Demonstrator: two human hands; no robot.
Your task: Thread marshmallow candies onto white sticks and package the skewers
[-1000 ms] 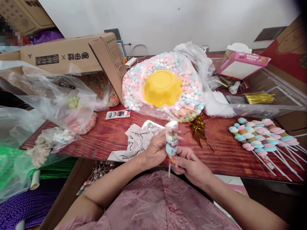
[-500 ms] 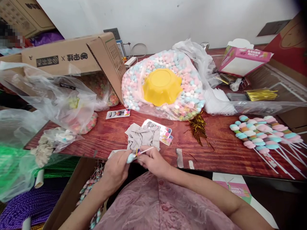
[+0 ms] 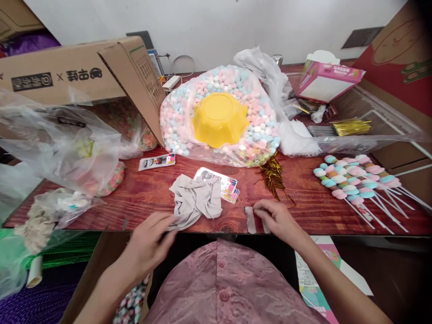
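Observation:
My left hand [image 3: 150, 241] is over the table's front edge, its thumb and fingers apart and nothing seen in them. Its fingertips are beside a crumpled grey cloth [image 3: 196, 198]. Over to the right, my right hand [image 3: 279, 221] hovers low at the edge, fingers loosely bent, with no held thing showing. It is beside a grey tape strip [image 3: 250, 219] stuck to the wood. Behind it lies a bundle of gold twist ties [image 3: 272, 177]. Printed cards [image 3: 229, 186] are stacked partly under the cloth.
A large bag of pastel marshmallows [image 3: 175, 119] carries an upturned yellow bowl [image 3: 219, 119]. Marshmallow skewers [image 3: 354, 180] lie at right, before a clear tray [image 3: 351, 143]. A cardboard box [image 3: 135, 81] and plastic bags [image 3: 64, 130] crowd the left.
My hands were together holding a small wrapped marshmallow stick; it is out of sight now. The left moved left and down, the right moved right. The camera view shifted slightly.

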